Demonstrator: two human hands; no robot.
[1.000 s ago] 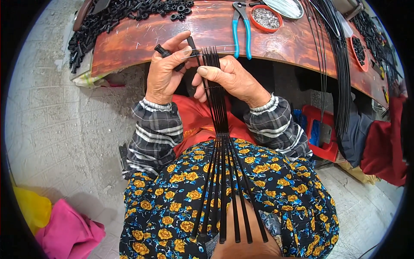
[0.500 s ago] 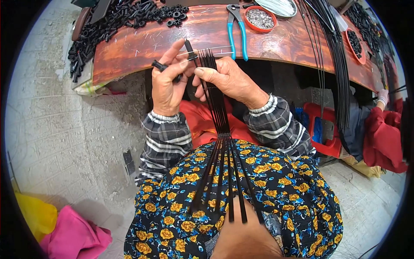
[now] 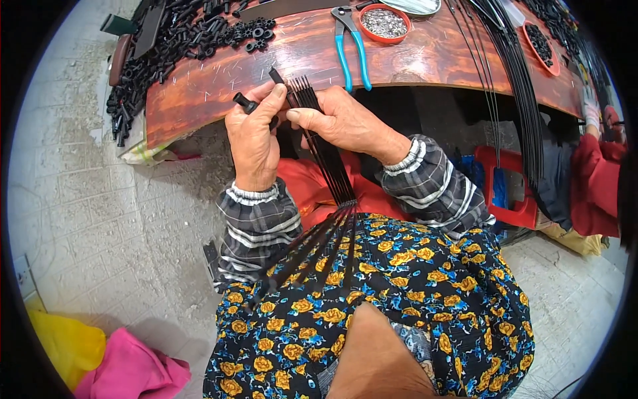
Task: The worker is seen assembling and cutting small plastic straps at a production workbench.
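A bundle of thin black rods (image 3: 334,174), resembling umbrella ribs, hangs in front of me, its jointed lower ends fanned over my flowered apron (image 3: 399,279). My right hand (image 3: 355,123) is closed around the upper part of the bundle, thumb on top. Beside it, my left hand (image 3: 252,149) pinches a dark narrow strip (image 3: 277,75) at the rod tops between thumb and fingers. A black plastic tube fitting (image 3: 244,102) is also tucked in that hand, its flared end sticking out leftward. Part of the fitting and the left fingertips are hidden.
Blue-handled pliers (image 3: 352,48) lie on the wooden table (image 3: 199,96). Behind them is a red-rimmed dish (image 3: 384,42) of small metal pieces. Black plastic fittings (image 3: 193,50) are heaped at left. More black rods (image 3: 528,106) hang over the edge at right, near a red stool (image 3: 518,216) and a co-worker's gloved hand (image 3: 591,110).
My left thumb has moved up onto the strip, and the thin pale wires stretching right from that hand no longer show. The bundle's lower ends have swung left. The whole view has shifted slightly.
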